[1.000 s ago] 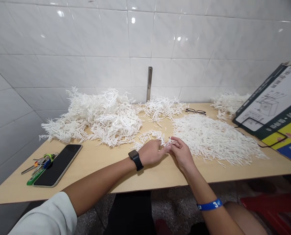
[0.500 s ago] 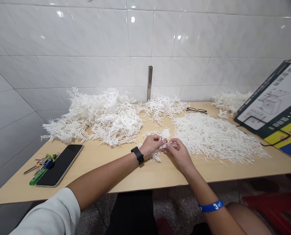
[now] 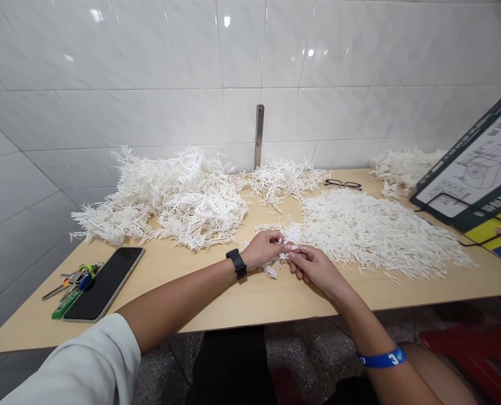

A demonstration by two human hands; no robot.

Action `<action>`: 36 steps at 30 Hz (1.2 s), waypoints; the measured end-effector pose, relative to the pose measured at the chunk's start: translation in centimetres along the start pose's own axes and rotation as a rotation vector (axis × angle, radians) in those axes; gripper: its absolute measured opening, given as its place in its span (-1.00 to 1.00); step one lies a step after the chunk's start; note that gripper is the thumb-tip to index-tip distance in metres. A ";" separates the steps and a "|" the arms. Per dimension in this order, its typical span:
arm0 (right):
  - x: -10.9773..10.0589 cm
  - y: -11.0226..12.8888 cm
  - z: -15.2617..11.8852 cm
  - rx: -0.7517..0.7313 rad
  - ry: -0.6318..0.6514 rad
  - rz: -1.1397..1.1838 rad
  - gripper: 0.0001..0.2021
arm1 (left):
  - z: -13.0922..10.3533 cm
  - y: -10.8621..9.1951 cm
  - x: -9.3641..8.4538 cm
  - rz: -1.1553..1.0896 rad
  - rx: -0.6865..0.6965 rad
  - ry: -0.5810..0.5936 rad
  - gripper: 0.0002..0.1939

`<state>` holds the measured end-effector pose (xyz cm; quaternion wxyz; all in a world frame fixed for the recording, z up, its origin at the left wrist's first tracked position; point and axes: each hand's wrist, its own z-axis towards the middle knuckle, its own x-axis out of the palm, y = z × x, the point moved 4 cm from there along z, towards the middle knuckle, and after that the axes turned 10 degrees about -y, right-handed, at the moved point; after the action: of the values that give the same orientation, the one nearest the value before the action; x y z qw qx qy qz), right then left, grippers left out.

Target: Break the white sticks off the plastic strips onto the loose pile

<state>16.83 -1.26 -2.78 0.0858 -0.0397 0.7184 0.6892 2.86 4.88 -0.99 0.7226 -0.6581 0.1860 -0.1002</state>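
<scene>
My left hand (image 3: 265, 250), with a black watch on its wrist, pinches a small bunch of thin white strands (image 3: 291, 232) whose ends fan out past the fingertips. Close beside it, my right hand (image 3: 316, 271) has thumb and fingers pressed together at the near side of the same bunch; exactly which strands it grips is too small to make out. A few loose white strands (image 3: 270, 271) lie on the table under the left hand. Right of the hands spreads a wide flat pile of short white strands (image 3: 372, 233).
A tall tangled heap of white branched strands (image 3: 178, 197) stands at left, a smaller heap (image 3: 286, 179) behind the hands. Phone (image 3: 104, 284) and keys (image 3: 75, 278) lie front left. Eyeglasses (image 3: 343, 184) rest at the back; a printed box (image 3: 473, 169) leans at right. Tiled wall (image 3: 183, 118) behind.
My right hand has shifted slightly right and down, its fingers more curled. My left hand stays nearly in place with the bunch. The camera view has tilted a little.
</scene>
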 end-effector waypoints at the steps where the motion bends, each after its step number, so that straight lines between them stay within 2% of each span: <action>1: -0.1 0.0 -0.3 -0.005 -0.015 -0.011 -0.61 | 0.0 0.0 0.1 -0.001 -0.003 -0.004 -0.64; 5: 0.2 0.3 -0.7 -0.024 -0.101 -0.068 -0.50 | 0.0 -0.1 0.5 -0.045 0.001 -0.030 -0.66; 9: 0.9 0.9 -0.6 -0.036 -0.137 -0.230 -0.41 | -0.2 -0.2 0.9 -0.140 -0.028 -0.008 -0.64; 12: 0.9 1.0 -0.6 -0.089 -0.143 -0.212 -0.50 | -0.3 -0.3 1.1 -0.214 -0.072 0.009 -0.58; 16: 0.8 0.7 -0.8 -0.157 -0.137 -0.125 -0.67 | -0.3 -0.3 1.0 -0.205 -0.053 -0.016 -0.54; 23: 0.9 1.1 -1.4 -0.197 -0.161 -0.146 -0.77 | -0.6 0.1 1.4 -0.168 -0.015 -0.003 -0.60; 27: 1.1 1.4 -1.5 -0.189 -0.130 -0.097 -0.68 | -0.7 0.2 1.4 -0.101 -0.010 -0.020 -0.68; 31: 1.0 1.6 -1.1 -0.116 -0.195 -0.128 -0.50 | -0.7 0.2 1.3 -0.089 0.009 -0.046 -0.73; 34: 0.9 1.8 -0.8 -0.103 -0.227 -0.222 -0.50 | -0.5 0.2 1.2 -0.132 0.053 -0.041 -0.69; 36: 0.8 1.8 -0.8 -0.128 -0.195 -0.236 -0.53 | -0.4 0.3 1.2 -0.164 0.043 -0.038 -0.64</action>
<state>15.63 -1.91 -1.08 0.2329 -0.0620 0.6514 0.7194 3.72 4.06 -1.43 0.7294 -0.6572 0.1156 -0.1507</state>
